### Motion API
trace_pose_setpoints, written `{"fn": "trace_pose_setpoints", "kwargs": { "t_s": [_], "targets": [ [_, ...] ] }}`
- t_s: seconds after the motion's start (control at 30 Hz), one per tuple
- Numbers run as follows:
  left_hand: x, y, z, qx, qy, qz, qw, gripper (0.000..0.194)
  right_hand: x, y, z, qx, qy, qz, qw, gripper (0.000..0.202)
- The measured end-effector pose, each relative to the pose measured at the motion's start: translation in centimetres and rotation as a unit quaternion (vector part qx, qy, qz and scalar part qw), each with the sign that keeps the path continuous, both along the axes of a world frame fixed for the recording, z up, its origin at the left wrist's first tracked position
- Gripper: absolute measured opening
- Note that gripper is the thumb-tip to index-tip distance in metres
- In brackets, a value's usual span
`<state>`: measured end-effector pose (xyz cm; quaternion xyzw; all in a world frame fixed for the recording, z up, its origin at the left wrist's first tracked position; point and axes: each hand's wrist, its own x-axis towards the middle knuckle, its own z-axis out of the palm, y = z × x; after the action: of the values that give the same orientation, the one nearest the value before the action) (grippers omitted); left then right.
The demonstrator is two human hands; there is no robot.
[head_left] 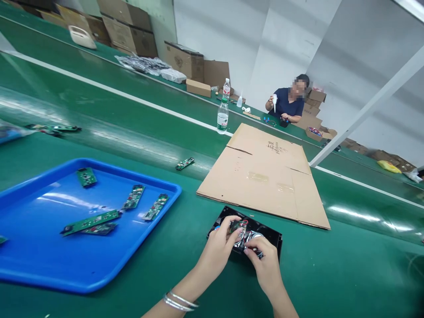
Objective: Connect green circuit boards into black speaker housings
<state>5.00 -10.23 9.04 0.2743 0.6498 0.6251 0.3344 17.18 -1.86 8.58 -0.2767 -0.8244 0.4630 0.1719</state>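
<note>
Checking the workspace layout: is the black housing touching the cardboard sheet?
Cannot tell. In the head view the black housing sits right at the cardboard sheet's near edge, with no plain gap or contact showing between them.

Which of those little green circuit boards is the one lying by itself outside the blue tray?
Start at the big flattened cardboard sheet on the green bench. Just left of its near-left corner, beyond the blue tray's far right corner, lies one small green circuit board. Unlike the boards in the tray, it rests directly on the green surface, alone.
</note>
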Motion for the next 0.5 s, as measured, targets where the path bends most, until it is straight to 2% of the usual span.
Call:
{"fn": "trace_pose_setpoints", "kwargs": {
  "t_s": [0.07, 0.17, 0.27, 0.37, 0.43, 0.5],
  "targets": [
    [-0.2, 0.0, 0.2, -0.011, 0.024, -0.006, 1.0, 0.03, -0.6, 0.0, -0.6, -0.051, 0.002, -0.018, 0.999, 0.01],
    [-0.2, -0.1, 0.5, -0.019, 0.075, -0.024, 0.997, 0.028, -1.4, 0.2, -1.4, -0.095, -0.032, -0.067, 0.993, 0.021],
    [0.1, -0.3, 0.5, -0.008, 0.139, -0.037, 0.99, 0.025, -2.1, 0.7, -2.0, -0.077, -0.068, -0.091, 0.991, 0.03],
    [0.2, -0.8, 0.2, 0.005, 0.188, -0.055, 0.981, 0.025, -2.4, 1.4, -2.1, -0.005, -0.082, -0.105, 0.991, 0.03],
    [0.2, -1.2, -0.2, 0.005, 0.208, -0.056, 0.977, 0.025, -2.3, 1.9, -1.8, 0.035, -0.076, -0.085, 0.993, 0.02],
    [0.2, -1.4, -0.7, 0.001, 0.213, -0.042, 0.976, 0.025, -2.0, 2.3, -1.3, -0.005, -0.051, -0.033, 0.998, 0.011]
  ]
}}
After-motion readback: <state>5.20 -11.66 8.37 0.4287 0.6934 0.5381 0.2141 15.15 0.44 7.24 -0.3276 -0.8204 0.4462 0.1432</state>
